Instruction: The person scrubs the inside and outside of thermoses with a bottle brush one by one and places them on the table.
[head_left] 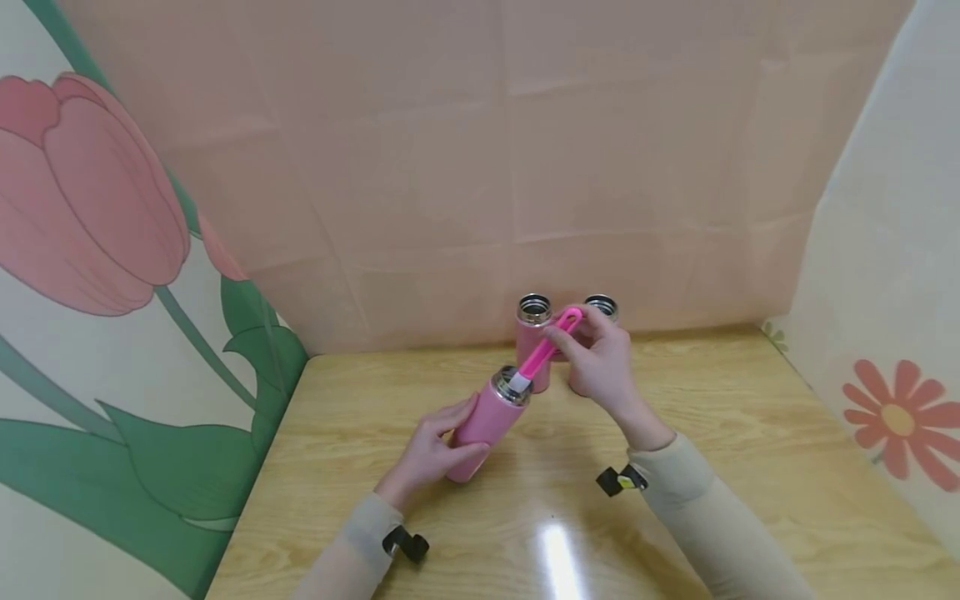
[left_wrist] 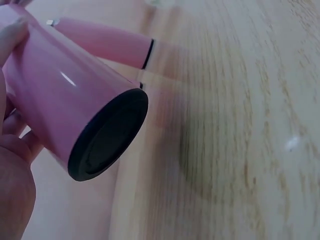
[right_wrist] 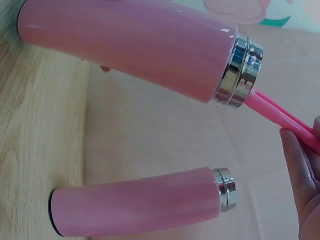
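My left hand [head_left: 431, 450] grips a pink metal bottle [head_left: 483, 425], which tilts with its open silver neck up and to the right. In the left wrist view the bottle's black base [left_wrist: 110, 135] is off the table. My right hand [head_left: 607, 367] pinches the bright pink handle of a brush [head_left: 551, 343] between thumb and fingers. The brush's white lower end enters the bottle's mouth; its head is hidden inside. The right wrist view shows the pink handle [right_wrist: 277, 114] running from the silver neck [right_wrist: 239, 72] to the fingers.
Two more pink bottles stand uncapped near the back wall: one [head_left: 527, 337] behind the tilted bottle, the other [head_left: 577, 381] partly covered by my right hand. The wooden table [head_left: 360, 400] meets a pink cloth-like backdrop [head_left: 405, 250]. Flower-patterned panels [head_left: 832, 317] flank it.
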